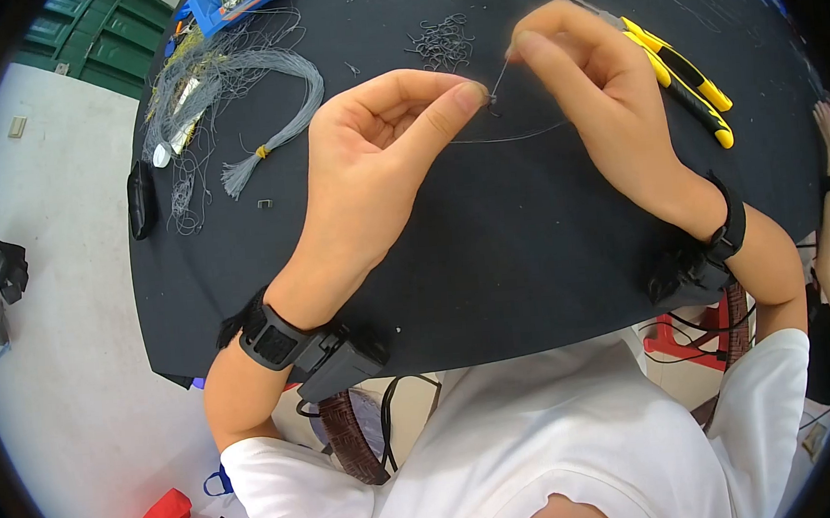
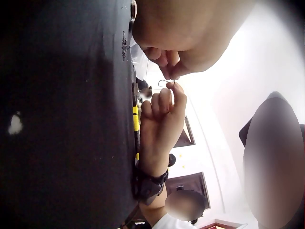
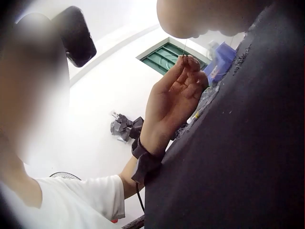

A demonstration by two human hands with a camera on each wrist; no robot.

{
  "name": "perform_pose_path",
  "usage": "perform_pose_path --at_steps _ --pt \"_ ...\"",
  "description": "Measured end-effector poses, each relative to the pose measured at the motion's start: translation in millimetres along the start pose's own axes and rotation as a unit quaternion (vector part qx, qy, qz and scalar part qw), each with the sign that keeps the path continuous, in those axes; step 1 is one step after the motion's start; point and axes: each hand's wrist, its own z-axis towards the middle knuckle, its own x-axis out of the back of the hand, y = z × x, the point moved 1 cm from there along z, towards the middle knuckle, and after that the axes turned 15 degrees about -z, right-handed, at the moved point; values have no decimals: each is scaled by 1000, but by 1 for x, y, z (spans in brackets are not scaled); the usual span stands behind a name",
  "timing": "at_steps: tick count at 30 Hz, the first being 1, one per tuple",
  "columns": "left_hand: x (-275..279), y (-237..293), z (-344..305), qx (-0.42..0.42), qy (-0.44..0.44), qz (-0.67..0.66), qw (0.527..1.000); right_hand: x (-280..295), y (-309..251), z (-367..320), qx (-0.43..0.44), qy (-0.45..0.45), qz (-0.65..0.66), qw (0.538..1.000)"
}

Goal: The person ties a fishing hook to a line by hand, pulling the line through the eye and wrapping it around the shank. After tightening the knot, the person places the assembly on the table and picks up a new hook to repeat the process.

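Observation:
Above the black table, my left hand (image 1: 370,161) pinches a small dark fish hook (image 1: 494,105) between thumb and index finger. The bend of the hook (image 2: 161,83) pokes out past the fingertips in the left wrist view. A thin fishing line (image 1: 500,76) runs taut from the hook up to my right hand (image 1: 606,101), whose thumb and index finger pinch it. More line (image 1: 512,139) trails below, between the hands. A heap of dark fish hooks (image 1: 441,43) lies on the table beyond the left hand's fingertips.
Bundled grey line (image 1: 298,78) with a yellow tie (image 1: 261,152) lies at the left, beside tangled line. Pliers (image 1: 682,81) with yellow and black handles lie right of the right hand. A blue bin (image 1: 235,4) stands at the far left on the black cloth (image 1: 492,263).

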Motion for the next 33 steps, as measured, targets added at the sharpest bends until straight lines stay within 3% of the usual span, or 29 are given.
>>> perform_pose_path --at_steps 7,15,21,33 --pt "1 2 0 -40 12 -24 999 -3 -4 -3 -62 -62 12 996" --pt "0 1 0 -31 1 -65 997 -10 -11 -12 -145 -195 131 961" --pt "1 -2 1 -52 29 -43 997 -9 -22 -19 -166 -221 163 947" --pt "1 1 0 -75 80 61 992 4 -38 -16 12 -162 -18 986"
